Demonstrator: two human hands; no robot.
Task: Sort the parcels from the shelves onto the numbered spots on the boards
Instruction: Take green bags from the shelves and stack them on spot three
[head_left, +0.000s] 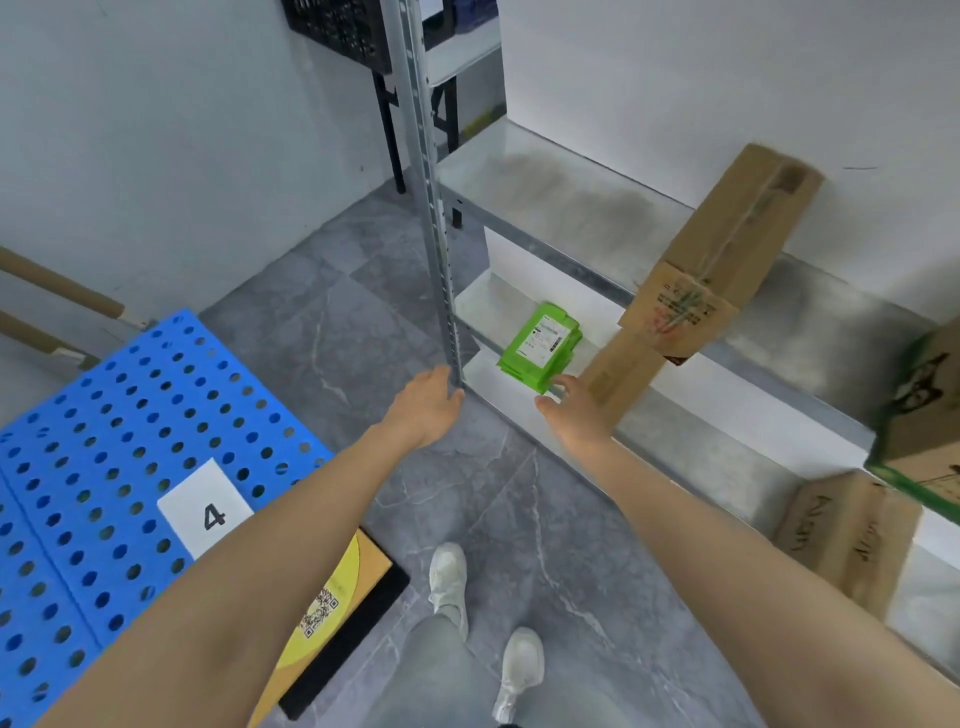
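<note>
Green plastic covers the small parcel (540, 345), and it lies flat on the lowest shelf (485, 371), close to the left front corner, with a white label facing up. It is just beside the steel upright (431, 208) of the rack, on the right side of it.

Your right hand (571, 410) reaches over the front edge of this shelf. The fingers are stretched forward and a little spread, and the fingertips are at the near edge of the green parcel. They look to touch it, but nothing is gripped. The thumb points to the left, below the parcel's near corner.

Your left hand (426, 410) is on the other side of the upright, above the grey floor. It holds nothing, and the fingers are relaxed and almost straight. The fingertips are at the foot of the upright; I cannot tell if they touch it. Both your arms are extended forward and down.

To the right of your right hand a cardboard box (618, 379) stands on the same shelf. On the shelf above, a long cardboard box (727, 249) sticks out over the front edge.

At the left, the blue board (104, 415) carries a white card with the number 4 (208, 512).
</note>
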